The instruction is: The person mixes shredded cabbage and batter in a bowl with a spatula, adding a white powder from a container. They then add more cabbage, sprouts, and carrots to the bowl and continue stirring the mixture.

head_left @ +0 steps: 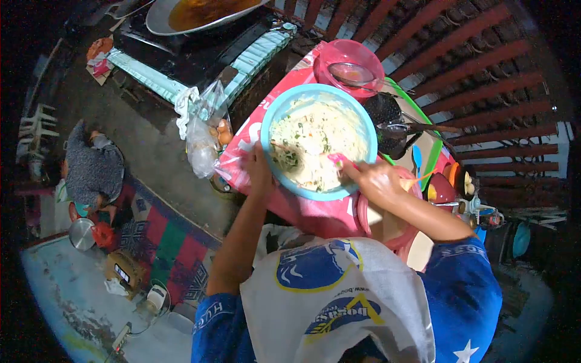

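Observation:
A light-blue basin [370,130] holds pale, wet batter [327,130] flecked with green and orange bits. My left hand [258,164] is closed on the basin's left rim; its fingers are partly hidden. Over the lower right of the basin, my right hand [368,177] grips a pink utensil [337,158] that reaches into the batter; its exact kind is hard to make out. At the left inside the basin is a round ladle-like scoop [289,157] with batter and green bits. Whitish smears mark the back of my right hand.
A pan of brown oil [209,13] sits on a black stove [175,45] at upper left. Eggs [224,133] in plastic lie left of the basin. A pink bowl [348,54] with a strainer stands behind it, and a green-edged tray [433,158] with utensils is right. A person [94,166] is far left.

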A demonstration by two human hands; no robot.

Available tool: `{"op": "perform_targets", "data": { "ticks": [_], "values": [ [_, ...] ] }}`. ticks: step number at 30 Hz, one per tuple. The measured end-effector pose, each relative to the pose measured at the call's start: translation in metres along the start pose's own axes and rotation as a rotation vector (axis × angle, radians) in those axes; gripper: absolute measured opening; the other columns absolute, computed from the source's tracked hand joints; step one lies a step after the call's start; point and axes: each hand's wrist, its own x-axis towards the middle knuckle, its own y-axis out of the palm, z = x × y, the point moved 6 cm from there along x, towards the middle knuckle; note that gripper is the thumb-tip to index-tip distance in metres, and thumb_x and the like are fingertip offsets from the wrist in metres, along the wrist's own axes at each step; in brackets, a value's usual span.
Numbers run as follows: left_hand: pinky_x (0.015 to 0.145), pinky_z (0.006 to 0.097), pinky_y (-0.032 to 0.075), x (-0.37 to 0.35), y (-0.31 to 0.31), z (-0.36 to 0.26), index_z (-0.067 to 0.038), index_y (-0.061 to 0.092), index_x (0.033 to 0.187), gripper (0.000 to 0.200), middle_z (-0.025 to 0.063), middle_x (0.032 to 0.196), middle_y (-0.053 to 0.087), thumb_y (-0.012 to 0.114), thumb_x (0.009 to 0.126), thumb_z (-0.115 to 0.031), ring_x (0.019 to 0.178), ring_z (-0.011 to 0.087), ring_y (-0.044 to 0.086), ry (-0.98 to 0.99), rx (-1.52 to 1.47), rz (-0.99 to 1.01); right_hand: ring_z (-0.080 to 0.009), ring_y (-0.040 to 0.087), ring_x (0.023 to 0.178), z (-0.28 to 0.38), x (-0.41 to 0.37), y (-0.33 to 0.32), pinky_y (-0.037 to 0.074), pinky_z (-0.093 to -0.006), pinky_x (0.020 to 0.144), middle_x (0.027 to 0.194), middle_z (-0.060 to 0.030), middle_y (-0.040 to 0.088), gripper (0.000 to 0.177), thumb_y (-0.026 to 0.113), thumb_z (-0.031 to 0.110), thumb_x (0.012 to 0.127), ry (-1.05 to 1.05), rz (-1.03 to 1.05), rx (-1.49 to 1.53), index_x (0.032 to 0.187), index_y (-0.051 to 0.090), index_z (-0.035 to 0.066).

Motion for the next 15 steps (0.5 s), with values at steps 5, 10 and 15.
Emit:
{"op": "perform_targets", "data": {
  "ticks": [5,10,15],
  "values": [
    [0.073,0.0284,0.047,-0.019,0.005,-0.007,-0.002,0.055,0.107,0.040,0.0061,0.096,0.059,0.041,0.093,-0.037,0.086,0.0142,0.056,-0.123,-0.287,-0.036,-0.0239,0.061,0.053,-0.053,0.058,0.030,0.048,-0.0359,0.051,0.060,-0.0091,0.061,0.024,0.053,0.022,0.075,0.121,-0.082,0.051,0.097,0.063,0.019],
    [0.073,0.0284,0.047,-0.019,0.008,-0.019,-0.002,0.056,0.105,0.037,0.0050,0.096,0.059,0.039,0.095,-0.034,0.083,0.0135,0.055,0.065,-0.216,-0.007,-0.0255,0.060,0.052,-0.060,0.055,-0.027,0.047,-0.0394,0.047,0.060,-0.0099,0.061,0.015,0.056,0.027,0.076,0.242,-0.210,0.195,0.083,0.063,0.016],
    [0.076,0.0280,0.045,-0.009,0.009,-0.006,-0.002,0.055,0.105,0.037,0.0053,0.097,0.059,0.039,0.095,-0.034,0.086,0.0131,0.054,-0.069,-0.273,-0.004,-0.0288,0.059,0.048,0.000,0.065,0.019,0.047,-0.0403,0.046,0.055,-0.0115,0.059,0.017,0.054,0.018,0.076,0.174,-0.146,0.231,0.090,0.060,0.011]
  ]
}}
